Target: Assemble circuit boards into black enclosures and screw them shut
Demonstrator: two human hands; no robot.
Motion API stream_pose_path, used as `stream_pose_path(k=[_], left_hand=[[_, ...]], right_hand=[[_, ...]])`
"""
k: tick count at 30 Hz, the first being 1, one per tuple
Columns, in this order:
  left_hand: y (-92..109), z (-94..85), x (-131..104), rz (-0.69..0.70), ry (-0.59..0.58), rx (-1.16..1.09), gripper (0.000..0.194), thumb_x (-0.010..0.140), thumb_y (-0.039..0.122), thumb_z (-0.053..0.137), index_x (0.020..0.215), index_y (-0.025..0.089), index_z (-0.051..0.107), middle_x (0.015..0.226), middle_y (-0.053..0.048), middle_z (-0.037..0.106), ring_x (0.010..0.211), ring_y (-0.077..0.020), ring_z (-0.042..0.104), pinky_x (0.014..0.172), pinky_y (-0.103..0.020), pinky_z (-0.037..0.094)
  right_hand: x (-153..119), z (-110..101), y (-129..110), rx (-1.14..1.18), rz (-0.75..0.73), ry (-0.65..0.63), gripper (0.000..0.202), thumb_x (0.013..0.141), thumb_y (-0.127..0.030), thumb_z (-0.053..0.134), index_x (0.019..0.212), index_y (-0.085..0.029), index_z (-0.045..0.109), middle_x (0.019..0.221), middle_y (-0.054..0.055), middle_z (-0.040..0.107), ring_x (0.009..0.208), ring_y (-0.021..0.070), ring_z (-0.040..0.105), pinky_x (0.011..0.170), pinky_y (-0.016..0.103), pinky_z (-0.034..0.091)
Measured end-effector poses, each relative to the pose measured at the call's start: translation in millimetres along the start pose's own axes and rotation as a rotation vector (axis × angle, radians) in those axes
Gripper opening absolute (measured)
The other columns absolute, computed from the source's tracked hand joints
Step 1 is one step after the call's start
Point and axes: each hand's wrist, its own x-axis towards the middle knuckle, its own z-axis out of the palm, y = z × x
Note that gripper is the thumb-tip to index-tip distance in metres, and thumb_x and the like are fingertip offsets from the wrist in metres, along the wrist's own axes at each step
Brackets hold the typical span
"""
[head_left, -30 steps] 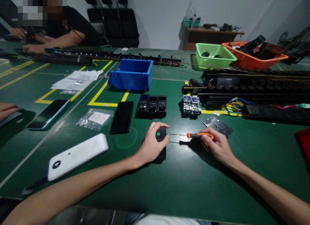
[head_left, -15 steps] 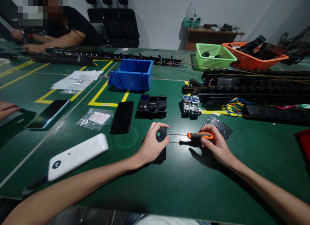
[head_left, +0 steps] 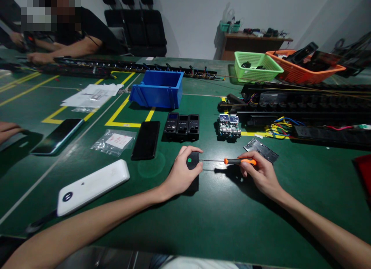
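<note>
My left hand (head_left: 183,171) is closed around a small black box (head_left: 194,180) with a green dot, keeping it on the green table. In my right hand (head_left: 262,172) is an orange and black screwdriver (head_left: 236,161), gripped by its handle. Its thin shaft points left and the tip meets the box's right side; the exact contact point is too small to make out. Just beyond my right hand lies a flat black plastic cover (head_left: 265,150). Behind the box stand several black modules (head_left: 182,127) with small screens, and to their right bare circuit boards (head_left: 229,127).
A black phone (head_left: 145,140), a plastic bag (head_left: 114,141) and a white handheld device (head_left: 94,187) lie on the left. Behind are a blue bin (head_left: 158,90), green basket (head_left: 257,68), orange basket (head_left: 307,70) and long black rails with wires (head_left: 301,101). A co-worker (head_left: 87,33) sits far left.
The screwdriver handle has turned slightly in my right hand, whose fingers have shifted a little. My left hand and the black box have stayed in place.
</note>
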Motion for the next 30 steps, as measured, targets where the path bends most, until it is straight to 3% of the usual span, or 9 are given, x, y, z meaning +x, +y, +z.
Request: stream_pose_path(k=[8, 15, 19, 23, 27, 30], left_hand=[[1.7, -0.7, 0.5, -0.01, -0.007, -0.005, 0.024, 0.082, 0.015, 0.056, 0.105, 0.021, 0.058, 0.104, -0.003, 0.054, 0.099, -0.0178, 0.054, 0.092, -0.032, 0.042], [2.7, -0.8, -0.3, -0.013, -0.011, -0.004, 0.023, 0.082, 0.015, 0.057, 0.105, 0.021, 0.058, 0.104, -0.003, 0.054, 0.099, -0.0183, 0.054, 0.092, -0.034, 0.042], [2.2, -0.7, -0.5, -0.007, -0.011, -0.004, 0.024, 0.082, 0.014, 0.057, 0.105, 0.021, 0.058, 0.104, -0.003, 0.054, 0.099, -0.0181, 0.054, 0.092, -0.033, 0.041], [2.4, -0.4, -0.1, -0.009, -0.012, -0.005, 0.024, 0.082, 0.014, 0.057, 0.105, 0.021, 0.058, 0.104, -0.003, 0.054, 0.098, -0.0174, 0.054, 0.091, -0.032, 0.041], [2.5, -0.6, -0.3, -0.01, -0.014, -0.007, 0.023, 0.082, 0.014, 0.057, 0.105, 0.021, 0.058, 0.104, -0.003, 0.053, 0.098, -0.0171, 0.054, 0.091, -0.031, 0.041], [1.7, -0.7, -0.3, -0.004, -0.016, -0.011, 0.023, 0.083, 0.015, 0.057, 0.105, 0.021, 0.058, 0.104, -0.002, 0.053, 0.098, -0.017, 0.054, 0.091, -0.032, 0.041]], right_hand=[[-0.1, 0.9, -0.4, -0.028, 0.057, -0.033, 0.026, 0.091, -0.045, 0.056, 0.085, -0.02, 0.058, 0.053, -0.006, 0.046, 0.043, 0.0097, 0.042, 0.042, 0.023, 0.031], [1.2, -0.1, 3.8, -0.086, 0.1, -0.053, 0.035, 0.093, -0.05, 0.05, 0.077, -0.02, 0.055, 0.053, -0.006, 0.042, 0.045, 0.0093, 0.038, 0.044, 0.023, 0.028], [1.8, 0.4, 2.6, -0.038, 0.07, -0.107, 0.028, 0.095, -0.047, 0.048, 0.086, -0.021, 0.055, 0.057, -0.004, 0.05, 0.049, 0.0114, 0.046, 0.048, 0.024, 0.036], [0.5, 0.2, 0.8, -0.086, -0.066, -0.05, 0.024, 0.088, -0.038, 0.062, 0.105, -0.024, 0.054, 0.085, 0.0, 0.059, 0.069, 0.0149, 0.057, 0.063, 0.027, 0.046], [-0.7, 0.1, 0.2, -0.145, -0.104, -0.008, 0.016, 0.086, -0.034, 0.065, 0.097, -0.024, 0.059, 0.088, 0.001, 0.062, 0.077, 0.0163, 0.06, 0.069, 0.027, 0.048], [-0.5, 0.0, -0.2, -0.154, -0.072, -0.003, 0.017, 0.085, -0.035, 0.066, 0.095, -0.022, 0.062, 0.085, 0.001, 0.063, 0.072, 0.0151, 0.06, 0.065, 0.026, 0.047]])
